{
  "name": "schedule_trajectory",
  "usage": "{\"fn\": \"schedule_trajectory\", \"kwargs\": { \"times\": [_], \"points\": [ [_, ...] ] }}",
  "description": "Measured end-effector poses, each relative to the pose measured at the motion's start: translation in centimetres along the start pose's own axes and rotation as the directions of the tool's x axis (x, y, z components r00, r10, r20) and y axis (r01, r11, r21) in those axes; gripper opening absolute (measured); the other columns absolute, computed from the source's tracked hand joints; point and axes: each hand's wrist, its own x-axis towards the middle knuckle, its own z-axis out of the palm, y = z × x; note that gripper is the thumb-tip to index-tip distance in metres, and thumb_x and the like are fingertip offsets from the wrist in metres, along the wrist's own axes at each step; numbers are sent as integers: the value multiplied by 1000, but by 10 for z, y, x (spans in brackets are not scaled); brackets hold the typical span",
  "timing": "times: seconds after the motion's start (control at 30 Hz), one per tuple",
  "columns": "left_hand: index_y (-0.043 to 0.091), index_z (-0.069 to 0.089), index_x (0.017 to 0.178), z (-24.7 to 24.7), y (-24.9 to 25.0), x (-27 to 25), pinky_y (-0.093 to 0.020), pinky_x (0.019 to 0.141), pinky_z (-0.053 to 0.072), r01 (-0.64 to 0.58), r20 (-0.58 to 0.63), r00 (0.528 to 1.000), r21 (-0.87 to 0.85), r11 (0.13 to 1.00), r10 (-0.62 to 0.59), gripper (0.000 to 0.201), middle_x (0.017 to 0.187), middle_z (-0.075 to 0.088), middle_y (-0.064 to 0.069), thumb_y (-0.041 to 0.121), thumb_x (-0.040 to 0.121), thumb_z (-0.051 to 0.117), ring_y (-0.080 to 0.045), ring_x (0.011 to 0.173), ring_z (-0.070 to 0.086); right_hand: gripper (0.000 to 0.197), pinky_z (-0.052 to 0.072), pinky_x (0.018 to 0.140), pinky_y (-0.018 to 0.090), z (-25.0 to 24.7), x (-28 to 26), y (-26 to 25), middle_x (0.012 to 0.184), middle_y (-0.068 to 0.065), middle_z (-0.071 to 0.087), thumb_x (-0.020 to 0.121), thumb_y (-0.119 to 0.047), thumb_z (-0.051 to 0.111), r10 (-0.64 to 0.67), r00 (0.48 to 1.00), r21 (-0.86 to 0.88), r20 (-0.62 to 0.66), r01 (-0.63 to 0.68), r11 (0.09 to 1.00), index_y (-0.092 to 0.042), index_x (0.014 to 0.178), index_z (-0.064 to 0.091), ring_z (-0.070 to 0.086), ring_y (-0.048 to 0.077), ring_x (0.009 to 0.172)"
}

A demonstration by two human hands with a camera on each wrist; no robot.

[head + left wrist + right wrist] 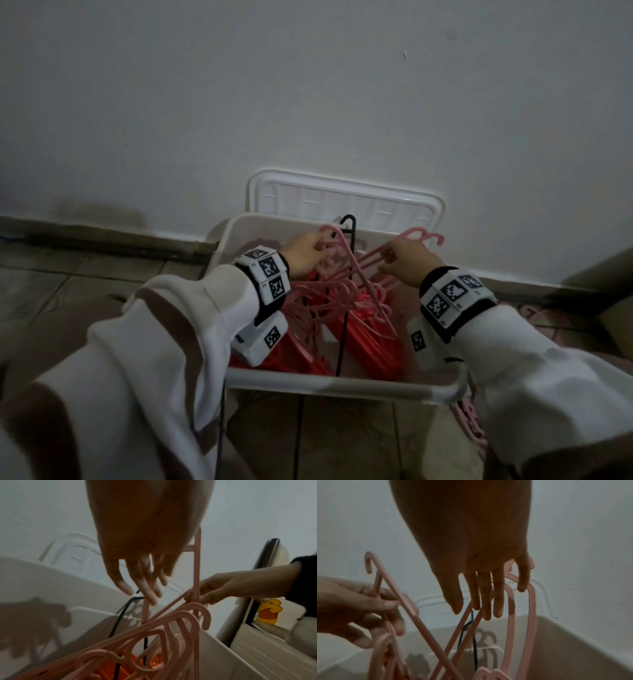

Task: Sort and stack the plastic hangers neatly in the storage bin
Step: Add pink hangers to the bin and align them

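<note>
A white storage bin [342, 385] stands on the floor against the wall. Red hangers [370, 349] lie stacked on its bottom, and a tangle of pink hangers [342, 291] rises above them. One black hanger [343, 335] stands upright in the middle. My left hand [317, 248] grips the neck of a pink hanger [395, 592] near its hook, over the bin's far left. My right hand [388, 255] pinches the bars of other pink hangers [193, 595] over the far right, their hooks [428, 236] sticking out past my fingers. The held hangers cross each other between my hands.
The bin's white lid [342, 198] leans on the wall right behind it. More pink hangers [469, 421] lie on the tiled floor by the bin's right near corner. A brown box-like edge [599, 274] stands at the far right. A yellow bear picture [269, 611] shows beside the bin.
</note>
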Motion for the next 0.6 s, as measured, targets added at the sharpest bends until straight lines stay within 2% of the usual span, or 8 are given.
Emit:
{"fn": "schedule_trajectory", "kwargs": {
  "times": [0.13,0.2,0.27,0.33,0.37,0.43,0.5,0.6],
  "points": [
    [-4,59,103,2,8,6,-13,43,46,64,-201,973,-221,973,-110,18,73,61,-4,1,95,44,-11,54,58,40,50,69,15,3,1,1,107,8,64,78,-14,71,-41,981,169,189,9,986,-5,114,55,63,16,89],
    [-5,60,100,-4,8,10,-26,61,56,91,-213,970,-118,989,-114,16,84,67,-10,-1,92,47,-23,70,64,31,51,74,18,4,0,2,108,8,65,82,-15,67,-113,948,152,296,70,986,-6,110,57,62,16,92],
    [-1,62,105,-17,5,13,-38,74,56,124,-138,984,84,989,-112,24,96,68,-14,-5,87,48,-29,87,64,27,50,73,18,2,-1,0,103,7,67,86,-19,64,-187,894,180,407,122,976,-8,110,60,62,11,82],
    [1,58,113,-35,3,11,-32,71,51,162,-46,987,207,965,-156,33,101,66,-14,-10,84,44,-28,95,61,28,47,60,14,-4,-4,-4,94,7,67,88,-14,60,-265,810,347,524,81,934,-8,115,58,63,4,67],
    [1,56,115,-45,1,10,-28,72,48,183,-70,983,222,958,-171,35,104,66,-15,-11,84,44,-28,97,60,25,45,54,12,-8,-6,-7,90,7,67,89,-10,57,-316,765,438,561,50,898,-9,114,56,64,2,62],
    [2,55,112,-64,-5,8,-26,72,46,208,-223,960,151,966,-171,33,106,67,-16,-11,84,43,-27,90,61,17,46,52,12,-19,-10,-17,89,6,66,91,-5,52,-418,723,590,549,18,807,-14,106,52,65,3,56],
    [4,55,108,-74,-8,7,-25,65,46,206,-293,940,75,976,-176,27,101,68,-15,-7,86,42,-20,71,59,16,48,53,13,-33,-10,-26,87,6,66,92,-3,50,-467,750,676,469,36,736,-11,106,50,66,5,54],
    [4,56,112,-70,1,6,-27,65,45,181,-111,979,100,978,-170,23,97,68,-14,3,90,50,-18,70,62,24,52,59,16,-57,-10,-34,81,-3,70,91,-8,53,-502,777,711,380,102,696,-8,114,51,67,8,59]
  ]
}}
